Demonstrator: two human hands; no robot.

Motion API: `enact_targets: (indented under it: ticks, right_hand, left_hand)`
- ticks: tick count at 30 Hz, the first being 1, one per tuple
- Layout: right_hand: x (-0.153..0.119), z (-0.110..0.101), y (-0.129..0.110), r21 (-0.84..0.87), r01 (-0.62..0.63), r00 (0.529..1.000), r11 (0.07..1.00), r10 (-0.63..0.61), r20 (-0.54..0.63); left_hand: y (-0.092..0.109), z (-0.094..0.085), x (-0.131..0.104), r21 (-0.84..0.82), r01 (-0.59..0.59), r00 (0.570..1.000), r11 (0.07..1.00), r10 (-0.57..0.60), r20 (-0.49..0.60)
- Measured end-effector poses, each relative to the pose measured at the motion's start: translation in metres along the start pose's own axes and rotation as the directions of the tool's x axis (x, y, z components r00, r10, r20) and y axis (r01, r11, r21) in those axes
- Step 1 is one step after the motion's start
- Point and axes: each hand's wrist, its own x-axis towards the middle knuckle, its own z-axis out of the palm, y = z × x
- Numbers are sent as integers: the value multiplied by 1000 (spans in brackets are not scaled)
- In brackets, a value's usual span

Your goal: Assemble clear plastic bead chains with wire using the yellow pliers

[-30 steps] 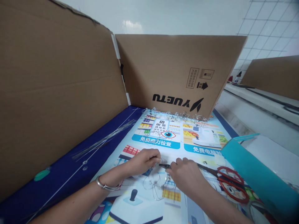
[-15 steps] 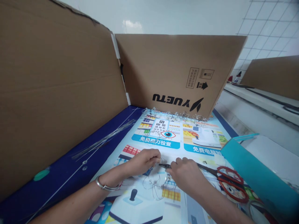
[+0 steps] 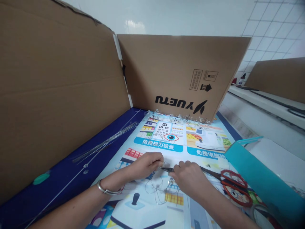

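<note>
My left hand (image 3: 150, 163), with a silver bangle at its wrist, pinches a small piece of thin wirework. Wrapped round dark-tipped pliers (image 3: 167, 169) is my right hand (image 3: 187, 174), and the jaws point left and meet the wirework at my left fingertips. Loops of thin wire (image 3: 160, 190) with small clear bits hang below and between both hands. Just right of my right hand lie scissors with red handles (image 3: 234, 178) on the printed sheet.
Cardboard panels (image 3: 181, 66) stand behind and at the left (image 3: 59, 95). Wire pieces (image 3: 181, 119) line the back panel's foot. Straight wires (image 3: 107, 141) lie on the blue surface at left. A teal box (image 3: 264, 178) stands at right.
</note>
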Motion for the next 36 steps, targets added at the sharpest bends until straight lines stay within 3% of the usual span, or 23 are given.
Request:
enact_targets:
  ticks: [5, 10, 14, 29, 36]
  right_hand:
    - [1, -8, 6, -29, -31, 999, 999, 32, 9]
    - [-8, -38, 23, -41, -110, 992, 993, 113, 56]
    - [-15, -52, 27, -45, -103, 985, 994, 108, 134]
    - [-8, -33, 13, -19, -87, 987, 996, 88, 134]
    - [-2, -21, 9, -6, -108, 992, 994, 108, 65]
  left_hand:
    - [2, 1, 0, 18, 24, 999, 1000, -23, -35]
    - [1, 3, 0, 20, 69, 995, 997, -67, -71]
    - [1, 2, -1, 14, 76, 995, 997, -75, -63]
    - [4, -1, -1, -81, 31, 999, 996, -34, -31]
    - [2, -2, -2, 8, -57, 998, 998, 57, -5]
